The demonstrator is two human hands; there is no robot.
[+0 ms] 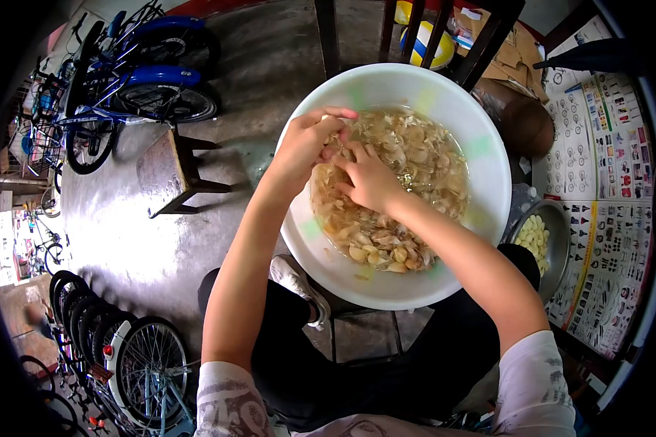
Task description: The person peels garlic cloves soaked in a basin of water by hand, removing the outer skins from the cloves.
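Note:
A wide white basin (397, 295) in front of me holds cloudy water, loose papery skins and unpeeled garlic cloves (396, 256). Over its left side, my left hand (315, 140) is closed, with its fingers pinching what looks like a garlic clove, mostly hidden by the fingers. My right hand (372, 175) meets it from the right, its fingers bent and pressed together close to the left fingertips. Whatever the right fingers hold is hidden. Beside the basin on the right, a metal bowl (559, 237) contains peeled, pale garlic cloves (533, 240).
A small wooden stool (169, 171) stands left on the floor, near blue bicycles (160, 76). More bicycles (153, 371) line the lower left. Behind the basin are a dark wooden chair back (408, 33) and a ball (428, 47). Printed sheets (598, 182) lie at right.

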